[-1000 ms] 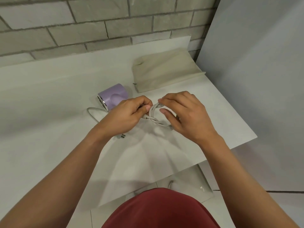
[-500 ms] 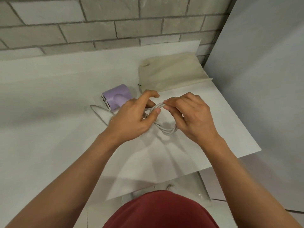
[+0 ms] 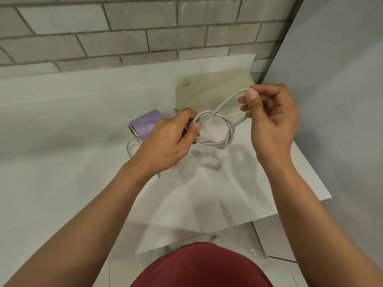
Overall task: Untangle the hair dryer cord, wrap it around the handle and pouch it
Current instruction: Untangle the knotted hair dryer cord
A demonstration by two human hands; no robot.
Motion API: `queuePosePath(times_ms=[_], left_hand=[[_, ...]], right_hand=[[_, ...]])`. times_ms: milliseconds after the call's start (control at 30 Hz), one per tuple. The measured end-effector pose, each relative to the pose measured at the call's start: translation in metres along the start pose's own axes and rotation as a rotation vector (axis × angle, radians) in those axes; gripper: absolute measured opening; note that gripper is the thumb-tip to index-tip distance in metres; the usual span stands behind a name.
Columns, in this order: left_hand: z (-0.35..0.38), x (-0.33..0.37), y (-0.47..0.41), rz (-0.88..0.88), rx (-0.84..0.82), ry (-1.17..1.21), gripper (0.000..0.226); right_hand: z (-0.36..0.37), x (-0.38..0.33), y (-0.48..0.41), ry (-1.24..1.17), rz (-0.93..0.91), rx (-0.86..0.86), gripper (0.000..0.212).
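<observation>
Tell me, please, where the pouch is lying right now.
The beige pouch lies flat at the table's far right corner by the brick wall, beyond the purple dryer.

A plain indoor corner, more like a utility or bathroom nook in a home than a workshop, though the exact room cannot be told. A white counter [image 3: 62, 125] runs against a wall of pale grey bricks [image 3: 124, 32] behind it, and a smooth grey panel [image 3: 342, 100] closes off the counter's right end. On the counter lie household things: a lilac hair dryer [image 3: 145, 124] and, toward the back right corner, a beige cloth pouch [image 3: 211, 94]. Below the counter's front edge are white floor tiles [image 3: 275, 228].
</observation>
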State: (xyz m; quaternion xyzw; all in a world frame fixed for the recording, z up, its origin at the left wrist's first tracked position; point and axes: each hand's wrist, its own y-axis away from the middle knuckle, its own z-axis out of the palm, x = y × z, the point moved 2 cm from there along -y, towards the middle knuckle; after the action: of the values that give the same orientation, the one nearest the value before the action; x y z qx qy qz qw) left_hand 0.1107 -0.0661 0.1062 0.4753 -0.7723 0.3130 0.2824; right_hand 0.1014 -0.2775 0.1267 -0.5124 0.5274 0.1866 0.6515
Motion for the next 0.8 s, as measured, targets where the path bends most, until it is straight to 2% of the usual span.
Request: queuePosePath(times_ms=[100, 167, 233, 300, 367, 400, 467, 600, 733, 800], left_hand=[[0.006, 0.002, -0.003, -0.031, -0.037, -0.002, 0.019], [0.009, 0.002, -0.002, -0.044, -0.038, -0.03, 0.019], [0.012, 0.003, -0.003, -0.05, -0.03, -0.049, 0.02], [0.015, 0.005, -0.005, -0.053, -0.025, -0.071, 0.022], [0.016, 0.006, -0.007, -0.062, -0.027, -0.083, 0.022], [0.016, 0.006, -0.007, -0.062, -0.032, -0.084, 0.022], [0.016, 0.006, -0.007, -0.053, -0.053, -0.088, 0.021], [0.019, 0.005, -0.001, -0.029, -0.089, -0.115, 0.021], [0.018, 0.002, 0.002, 0.001, -0.038, -0.137, 0.023], [0.016, 0.0, 0.002, 0.009, -0.044, -0.094, 0.023]], right_hand=[[-0.006, 0.003, -0.007, 0.263, 0.008, -0.119, 0.006], [-0.012, 0.003, -0.009, 0.562, -0.085, -0.222, 0.024], [-0.012, -0.006, -0.005, 0.761, -0.325, -0.234, 0.048], [-0.008, -0.023, 0.003, 0.82, -0.591, -0.259, 0.061], [-0.003, -0.032, 0.01, 0.838, -0.777, -0.419, 0.053], [-0.001, -0.033, 0.012, 0.848, -0.807, -0.51, 0.044], [0.002, -0.028, 0.013, 0.899, -0.773, -0.604, 0.027], [0.01, -0.014, 0.015, 0.924, -0.697, -0.577, 0.014], [0.006, -0.003, 0.013, 0.835, -0.7, -0.537, 0.025], [0.001, 0.002, 0.013, 0.774, -0.694, -0.51, 0.025]])
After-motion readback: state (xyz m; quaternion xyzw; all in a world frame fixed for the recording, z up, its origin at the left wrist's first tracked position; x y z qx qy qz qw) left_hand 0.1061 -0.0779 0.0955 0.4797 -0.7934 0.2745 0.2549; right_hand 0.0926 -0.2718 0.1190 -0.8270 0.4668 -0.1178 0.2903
